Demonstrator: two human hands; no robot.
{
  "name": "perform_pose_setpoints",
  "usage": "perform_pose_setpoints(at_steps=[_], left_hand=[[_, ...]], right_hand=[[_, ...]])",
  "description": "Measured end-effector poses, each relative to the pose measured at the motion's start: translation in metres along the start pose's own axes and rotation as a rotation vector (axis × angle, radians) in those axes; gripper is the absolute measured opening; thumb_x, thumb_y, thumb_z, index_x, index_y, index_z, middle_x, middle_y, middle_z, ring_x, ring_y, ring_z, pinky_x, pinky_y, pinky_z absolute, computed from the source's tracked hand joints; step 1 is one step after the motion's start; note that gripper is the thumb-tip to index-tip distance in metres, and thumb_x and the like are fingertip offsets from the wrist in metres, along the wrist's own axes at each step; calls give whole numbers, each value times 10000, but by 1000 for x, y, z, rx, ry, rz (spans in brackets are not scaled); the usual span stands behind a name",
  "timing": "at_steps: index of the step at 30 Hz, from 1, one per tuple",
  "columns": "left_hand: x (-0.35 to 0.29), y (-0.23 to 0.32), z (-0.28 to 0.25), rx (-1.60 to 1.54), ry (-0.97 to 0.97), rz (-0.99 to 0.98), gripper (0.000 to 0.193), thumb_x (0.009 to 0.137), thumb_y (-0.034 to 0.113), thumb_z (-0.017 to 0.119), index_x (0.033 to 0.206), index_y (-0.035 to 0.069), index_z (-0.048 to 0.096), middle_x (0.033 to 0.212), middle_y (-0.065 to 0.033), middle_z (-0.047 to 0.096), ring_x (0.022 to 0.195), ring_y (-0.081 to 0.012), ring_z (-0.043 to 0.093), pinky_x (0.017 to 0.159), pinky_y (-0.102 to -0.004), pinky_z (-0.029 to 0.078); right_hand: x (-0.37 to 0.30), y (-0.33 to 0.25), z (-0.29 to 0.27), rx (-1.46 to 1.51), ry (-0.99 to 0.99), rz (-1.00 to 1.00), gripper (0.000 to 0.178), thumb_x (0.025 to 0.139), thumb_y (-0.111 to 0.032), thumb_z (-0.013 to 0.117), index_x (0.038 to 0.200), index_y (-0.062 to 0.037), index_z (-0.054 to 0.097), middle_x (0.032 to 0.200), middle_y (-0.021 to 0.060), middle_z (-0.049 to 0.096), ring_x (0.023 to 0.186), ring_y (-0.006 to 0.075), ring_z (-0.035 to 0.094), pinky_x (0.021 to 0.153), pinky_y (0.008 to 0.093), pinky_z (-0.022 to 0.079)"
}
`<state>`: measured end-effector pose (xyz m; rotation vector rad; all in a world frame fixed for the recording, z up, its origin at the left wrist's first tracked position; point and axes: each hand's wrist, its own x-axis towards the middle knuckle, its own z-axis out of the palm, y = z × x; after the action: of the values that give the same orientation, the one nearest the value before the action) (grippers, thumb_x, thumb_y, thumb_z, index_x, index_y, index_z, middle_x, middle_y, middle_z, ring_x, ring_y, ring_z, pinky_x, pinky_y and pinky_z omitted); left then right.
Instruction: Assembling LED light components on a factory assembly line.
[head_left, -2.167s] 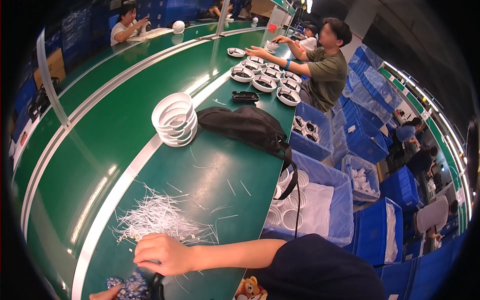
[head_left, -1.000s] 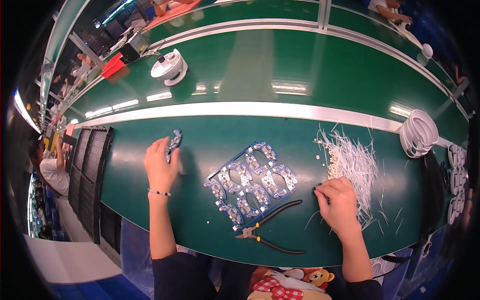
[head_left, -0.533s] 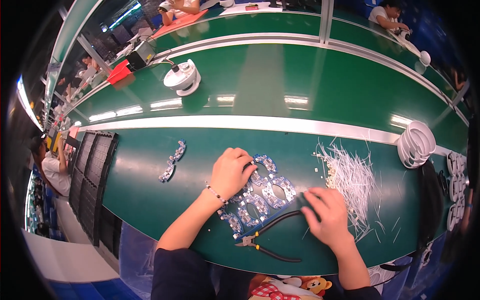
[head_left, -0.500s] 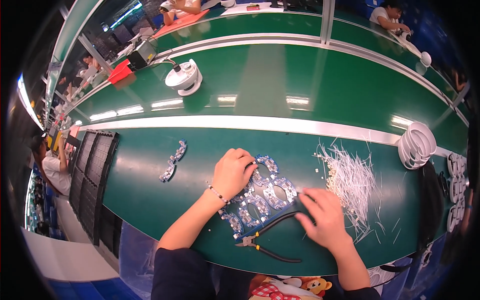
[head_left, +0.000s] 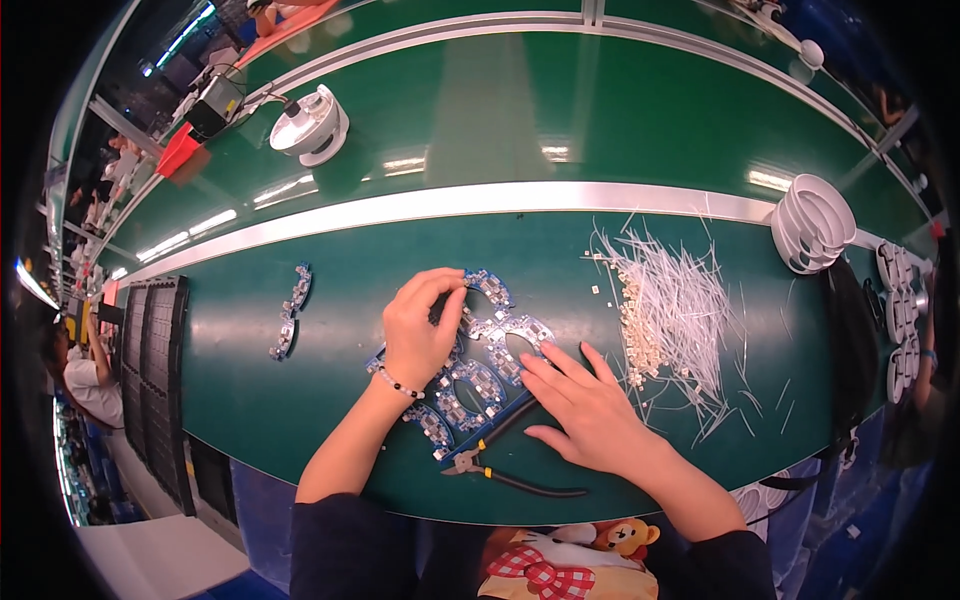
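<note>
Green bench (head_left: pixel 240 350) is running across the workshop, a pale rail (head_left: pixel 480 198) crossing behind the work area. Far left, a co-worker in white (head_left: pixel 90 380) is sitting near a black slotted tray (head_left: pixel 152 380), which is lying at the bench's left end. Beyond the rail, a red bin (head_left: pixel 180 148) is standing beside a grey box (head_left: pixel 215 105). Nearer, a curved strip of blue boards (head_left: pixel 288 325) is lying alone on the bench; a white round device (head_left: pixel 310 125) is sitting past the rail.

Left-hand grip (head_left: pixel 418 325) is arching over the panel's upper left, thumb and fingers narrowly spaced, fingertips at the top board; can't tell if pinching. Blue circuit-board panel (head_left: pixel 488 380) is lying mid-bench, between and partly under both hands. Pliers (head_left: pixel 468 461) are lying along its lower edge, handles spread. Right-hand grip (head_left: pixel 590 415) is spreading wide, holding nothing visible, fingertips at the panel's right edge.

Further right, white wires (head_left: pixel 690 320) are lying heaped, pale connectors (head_left: pixel 640 335) bunching at their left. White rings (head_left: pixel 812 225) are standing stacked near a black bag (head_left: pixel 850 350); white housings (head_left: pixel 897 320) are lining the far right.
</note>
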<state>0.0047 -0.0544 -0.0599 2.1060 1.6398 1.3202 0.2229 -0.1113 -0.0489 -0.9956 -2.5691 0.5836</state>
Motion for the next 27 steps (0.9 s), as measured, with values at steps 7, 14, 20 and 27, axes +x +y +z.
perform_pose_setpoints(at_steps=[7,14,20,27], left_hand=[[-9,37,6,-221,-300,283,181,744,42,632,925,41,639,855,-90,651,768,-230,623,819,-365,468],[11,4,-2,74,-141,77,192,716,53,651,906,29,639,951,-108,637,848,-270,597,747,-333,482],[13,-13,3,139,-196,-18,105,695,33,664,795,14,639,841,-108,641,770,-245,616,688,-309,490],[9,-7,11,111,-103,-47,68,699,24,641,753,16,601,861,-89,625,780,-264,588,698,-347,469]], right_hand=[[-2,0,2,-22,-26,6,541,736,-276,659,1186,-33,485,1312,95,417,1249,279,343,1006,518,249],[-3,1,1,0,-24,12,539,730,-259,667,1183,-30,487,1304,96,422,1249,280,342,1006,521,246],[-2,1,2,5,-18,6,528,731,-256,662,1173,-21,492,1307,97,413,1250,275,337,1006,518,244],[-3,2,1,23,-39,12,532,738,-248,654,1184,-14,482,1318,101,398,1265,264,314,1014,512,228]])
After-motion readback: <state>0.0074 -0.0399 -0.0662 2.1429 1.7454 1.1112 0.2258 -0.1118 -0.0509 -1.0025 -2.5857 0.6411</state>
